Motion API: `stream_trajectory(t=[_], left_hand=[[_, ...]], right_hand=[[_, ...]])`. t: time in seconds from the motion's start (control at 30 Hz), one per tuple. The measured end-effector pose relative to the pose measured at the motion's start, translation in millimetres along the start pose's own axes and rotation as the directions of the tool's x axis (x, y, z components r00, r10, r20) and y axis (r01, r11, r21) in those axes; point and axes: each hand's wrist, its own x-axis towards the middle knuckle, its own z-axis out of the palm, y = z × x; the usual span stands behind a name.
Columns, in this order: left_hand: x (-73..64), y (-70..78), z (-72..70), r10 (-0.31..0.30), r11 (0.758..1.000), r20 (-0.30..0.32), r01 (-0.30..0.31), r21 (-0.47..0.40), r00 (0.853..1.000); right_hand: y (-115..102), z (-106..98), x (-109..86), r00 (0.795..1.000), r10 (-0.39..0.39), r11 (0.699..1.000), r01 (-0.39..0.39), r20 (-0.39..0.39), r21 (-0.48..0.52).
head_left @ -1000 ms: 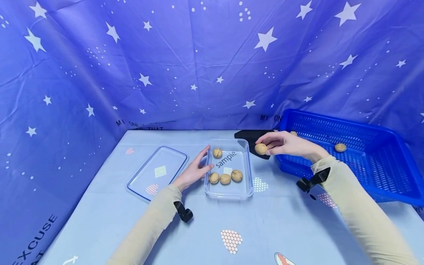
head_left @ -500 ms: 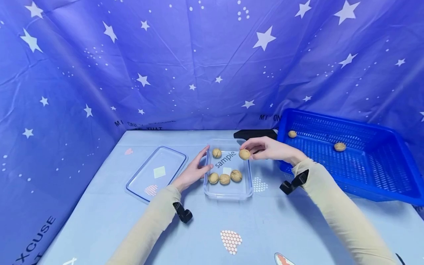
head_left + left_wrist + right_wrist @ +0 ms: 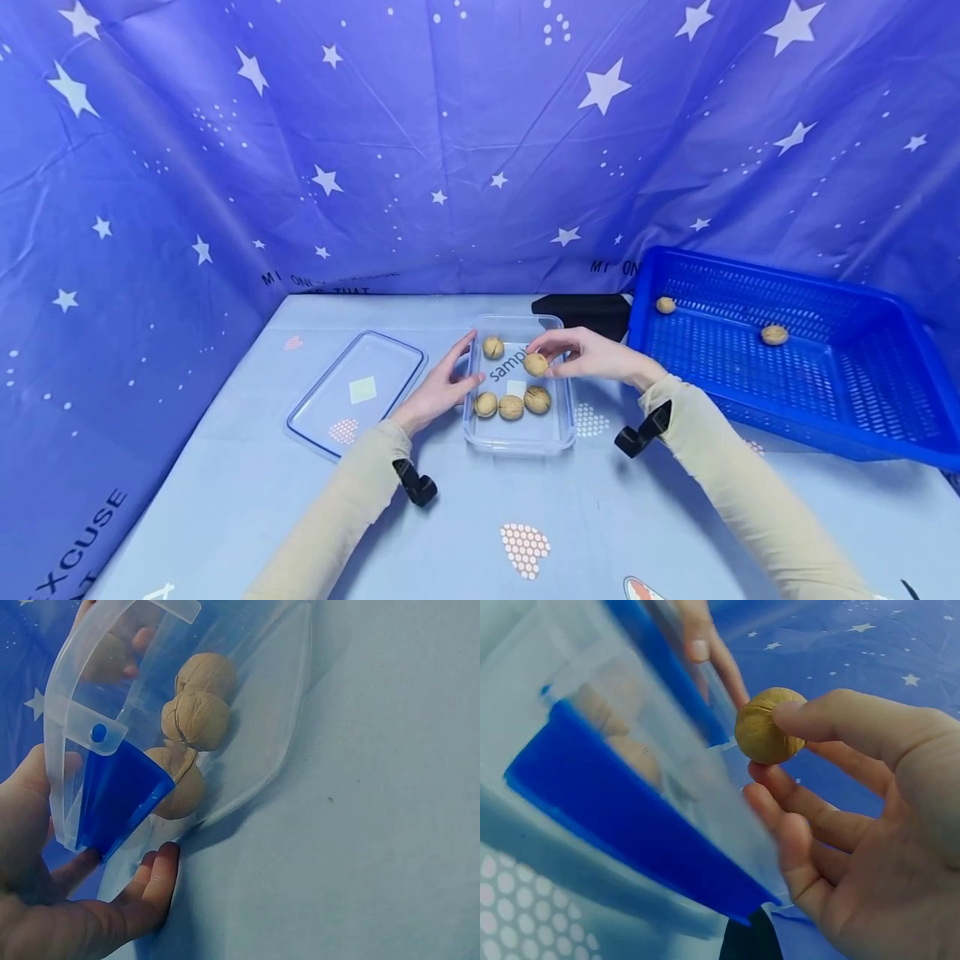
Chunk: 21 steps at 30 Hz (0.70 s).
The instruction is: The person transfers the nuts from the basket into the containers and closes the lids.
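A clear plastic food container (image 3: pixel 517 446) stands mid-table with blue side clips. One walnut (image 3: pixel 492 347) lies at its far left, and a row of walnuts (image 3: pixel 511 407) at its near end. My left hand (image 3: pixel 435 392) rests spread against the container's left wall, fingers fairly straight, beside a blue clip (image 3: pixel 120 802) in the left wrist view. Between thumb and fingers my right hand (image 3: pixel 592 357) pinches another walnut (image 3: pixel 769 726), held over the container's right half. In the right wrist view this walnut is up above the container's rim.
Left of the container lies its clear lid (image 3: pixel 322 429) with a blue seal. A blue plastic basket (image 3: pixel 862 442) at the right holds two walnuts, one near its middle (image 3: pixel 774 335). A black flat object (image 3: pixel 581 310) lies behind, beside the basket.
My right hand has carried the walnut leftward from beside the basket to over the container. The left hand has stayed at the container's wall.
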Motion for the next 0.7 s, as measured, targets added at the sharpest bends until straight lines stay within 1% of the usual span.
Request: stream_trajectory(t=[0.1,0.27,0.43,0.5,0.6,0.63,0.7], left_hand=[[-0.6,0.1,-0.6,-0.001,1.000,-0.001,0.001,0.008,1.000],[-1.1,0.6,-1.4,0.004,1.000,-0.006,-0.004,0.030,1.000],[-2.2,1.0,-1.6,0.004,0.999,-0.011,-0.003,0.047,1.000],[-2.5,1.1,-1.4,0.003,0.999,-0.014,-0.003,0.048,1.000],[-1.7,1.0,-0.7,0.009,0.999,-0.014,-0.008,0.044,1.000],[-2.6,4.8,-0.5,0.008,0.999,-0.007,-0.008,0.041,1.000],[-1.9,6.4,-0.4,0.009,0.999,0.003,-0.009,0.039,1.000]], right_hand=[[2,6,3.0,1.000,-0.022,0.998,0.022,0.002,-0.050],[5,13,8.3,0.997,-0.079,0.994,0.079,0.006,-0.080],[7,17,11.7,0.998,-0.069,0.991,0.068,-0.001,-0.116],[8,18,12.2,0.998,-0.064,0.993,0.062,-0.014,-0.103],[8,17,11.7,0.998,-0.048,0.997,0.046,-0.033,-0.054],[8,16,11.2,0.998,-0.040,0.998,0.038,-0.039,-0.041],[7,15,9.7,0.998,-0.027,1.000,0.027,-0.051,-0.016]])
